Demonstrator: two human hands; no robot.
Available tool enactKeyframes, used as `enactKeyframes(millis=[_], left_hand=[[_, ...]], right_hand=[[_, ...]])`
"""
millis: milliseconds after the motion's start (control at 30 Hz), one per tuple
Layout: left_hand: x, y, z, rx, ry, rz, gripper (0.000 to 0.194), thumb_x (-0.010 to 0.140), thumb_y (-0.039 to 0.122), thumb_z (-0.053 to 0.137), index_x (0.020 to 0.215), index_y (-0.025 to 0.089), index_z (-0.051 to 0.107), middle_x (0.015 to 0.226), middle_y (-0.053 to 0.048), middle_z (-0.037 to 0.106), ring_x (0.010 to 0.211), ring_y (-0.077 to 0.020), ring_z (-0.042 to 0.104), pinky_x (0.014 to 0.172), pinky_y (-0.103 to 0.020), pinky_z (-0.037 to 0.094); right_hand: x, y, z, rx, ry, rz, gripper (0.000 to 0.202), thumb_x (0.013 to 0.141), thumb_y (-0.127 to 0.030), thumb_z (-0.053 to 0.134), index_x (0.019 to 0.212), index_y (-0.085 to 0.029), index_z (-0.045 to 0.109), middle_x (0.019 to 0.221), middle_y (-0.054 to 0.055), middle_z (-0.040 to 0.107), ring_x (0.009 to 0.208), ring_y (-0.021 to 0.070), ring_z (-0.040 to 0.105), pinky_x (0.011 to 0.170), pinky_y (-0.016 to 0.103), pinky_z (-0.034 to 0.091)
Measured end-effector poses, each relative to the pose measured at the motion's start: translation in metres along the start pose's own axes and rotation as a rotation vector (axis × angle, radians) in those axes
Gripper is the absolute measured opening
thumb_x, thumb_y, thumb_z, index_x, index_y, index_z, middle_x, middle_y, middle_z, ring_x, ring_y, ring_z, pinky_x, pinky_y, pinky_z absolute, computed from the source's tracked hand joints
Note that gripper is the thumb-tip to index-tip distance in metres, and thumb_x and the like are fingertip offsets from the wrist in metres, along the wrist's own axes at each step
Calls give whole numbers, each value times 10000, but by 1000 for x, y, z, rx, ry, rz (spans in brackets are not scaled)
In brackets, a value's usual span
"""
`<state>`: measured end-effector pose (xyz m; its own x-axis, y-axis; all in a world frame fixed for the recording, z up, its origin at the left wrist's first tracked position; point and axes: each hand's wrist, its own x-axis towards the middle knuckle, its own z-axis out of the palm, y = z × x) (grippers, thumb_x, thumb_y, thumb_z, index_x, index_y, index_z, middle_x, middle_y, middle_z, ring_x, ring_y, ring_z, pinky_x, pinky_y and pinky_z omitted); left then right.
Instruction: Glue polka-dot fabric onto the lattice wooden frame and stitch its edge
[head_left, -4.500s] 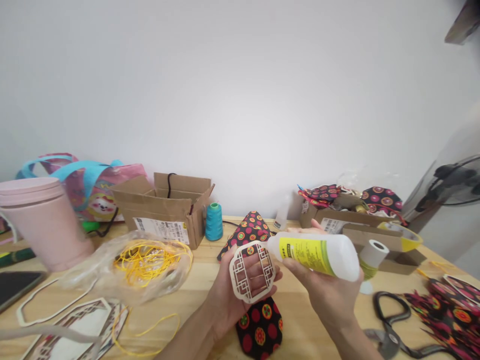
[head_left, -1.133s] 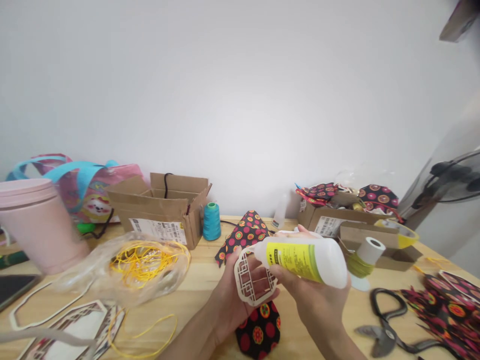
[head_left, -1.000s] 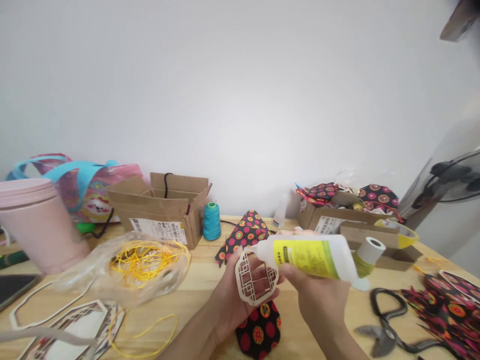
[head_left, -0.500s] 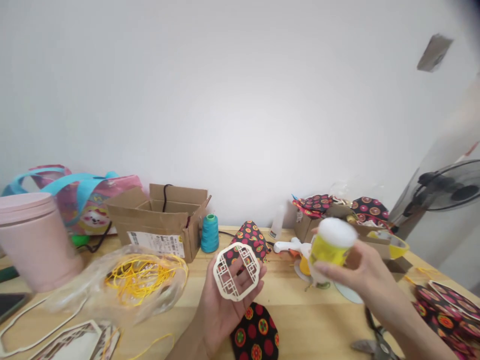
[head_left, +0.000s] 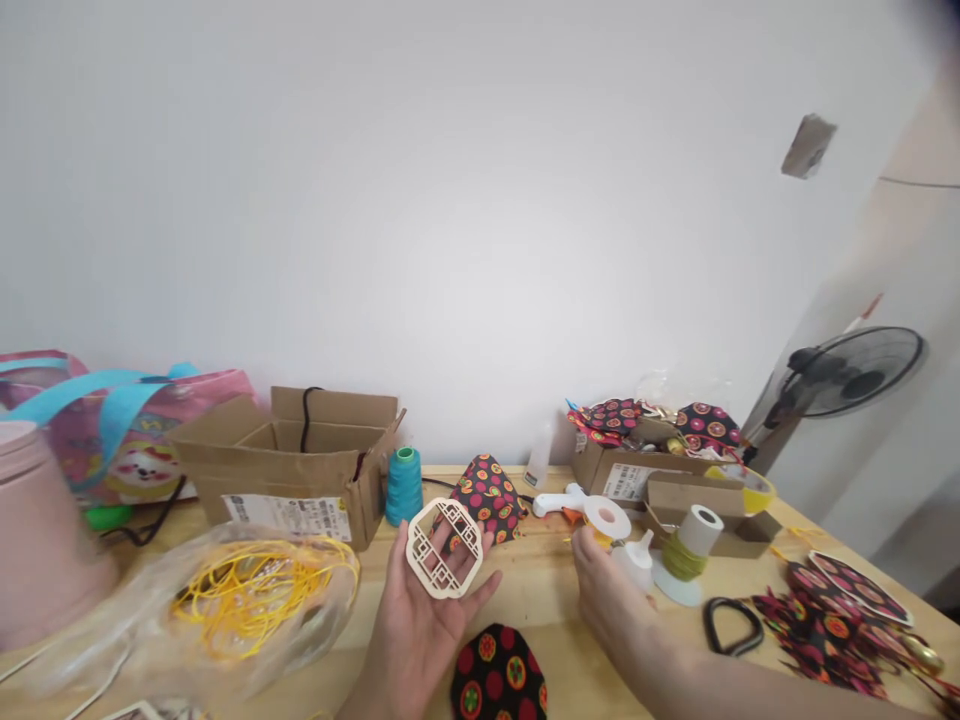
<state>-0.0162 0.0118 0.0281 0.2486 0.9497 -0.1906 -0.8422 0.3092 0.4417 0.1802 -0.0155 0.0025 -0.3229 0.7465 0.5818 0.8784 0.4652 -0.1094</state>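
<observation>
My left hand (head_left: 420,615) lies palm up in the middle, holding a pale wooden lattice frame (head_left: 413,548) with notched corners on its palm and fingers. Through the cut-outs parts of the fingers show. My right hand (head_left: 611,590) is low over the table, beside an orange thread spool (head_left: 609,516) and a white nozzle bottle (head_left: 638,563). Its fingers look curled and mostly face away; what they hold, if anything, is hidden. Below my hands lies a black patterned fabric piece (head_left: 499,675). Another patterned fabric shape (head_left: 487,490) stands behind the frame.
To the left are a cardboard box (head_left: 285,480), a teal thread cone (head_left: 405,487) and a plastic bag of yellow cord (head_left: 262,590). On the right stand an olive cord spool (head_left: 684,555), a black handle loop (head_left: 733,627), fabric pieces (head_left: 832,620) and a fan (head_left: 859,375).
My right hand has moved left and down. The white-and-yellow cylindrical thing it held is no longer visible in it. My left hand keeps the lattice frame; the view has turned slightly right.
</observation>
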Motion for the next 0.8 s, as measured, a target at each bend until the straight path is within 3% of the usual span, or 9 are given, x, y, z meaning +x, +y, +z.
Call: enactKeyframes(millis=[167, 367, 567, 633, 700, 767, 800], left_hand=[[0, 2, 0, 0, -43, -48, 298, 801, 375, 486, 997, 184, 606, 997, -122, 673, 999, -341, 569, 799, -610, 401], [2, -2, -7, -7, -170, -117, 358, 819, 437, 418, 968, 205, 646, 1023, -131, 672, 1013, -355, 556, 803, -588, 406], [5, -4, -8, 29, -119, -131, 416, 837, 438, 366, 967, 169, 656, 1024, -156, 667, 992, -364, 566, 794, -596, 406], [4, -2, -7, 21, -101, -136, 437, 817, 467, 386, 954, 156, 661, 1022, -173, 664, 981, -372, 570, 797, -606, 399], [3, 3, -4, 0, -101, -129, 435, 795, 483, 417, 913, 149, 670, 984, -178, 678, 964, -371, 581, 807, -618, 384], [-1, 11, 1, -24, -125, -106, 386, 792, 458, 442, 891, 160, 666, 948, -157, 693, 967, -354, 585, 829, -622, 367], [-4, 15, 4, -28, -142, -96, 353, 799, 431, 446, 887, 166, 662, 930, -144, 699, 967, -341, 588, 840, -619, 363]], right_hand=[[2, -5, 7, -91, -42, -33, 153, 710, -206, 558, 611, -250, 667, 744, -27, 708, 936, 234, 603, 845, 584, 341], [-2, 10, 10, -140, -113, -126, 144, 708, -201, 566, 711, -280, 686, 868, -3, 701, 1023, 270, 551, 916, 553, 313], [2, 12, -9, -94, -101, -187, 236, 722, -146, 507, 840, -243, 687, 923, 44, 686, 1103, 289, 483, 978, 534, 271], [9, 1, -23, -174, -191, -212, 233, 679, -117, 555, 867, -165, 685, 932, 110, 678, 1090, 321, 486, 983, 518, 284], [16, -13, -36, -263, -380, -226, 221, 663, -116, 600, 867, -85, 678, 922, 182, 665, 1050, 357, 503, 969, 517, 303], [19, -24, -42, -154, -615, -227, 264, 735, -180, 563, 985, -135, 633, 939, 145, 664, 962, 310, 568, 916, 501, 370], [19, -28, -41, -46, -714, -225, 396, 723, -209, 586, 1115, -158, 554, 1042, 136, 630, 982, 293, 562, 879, 457, 422]])
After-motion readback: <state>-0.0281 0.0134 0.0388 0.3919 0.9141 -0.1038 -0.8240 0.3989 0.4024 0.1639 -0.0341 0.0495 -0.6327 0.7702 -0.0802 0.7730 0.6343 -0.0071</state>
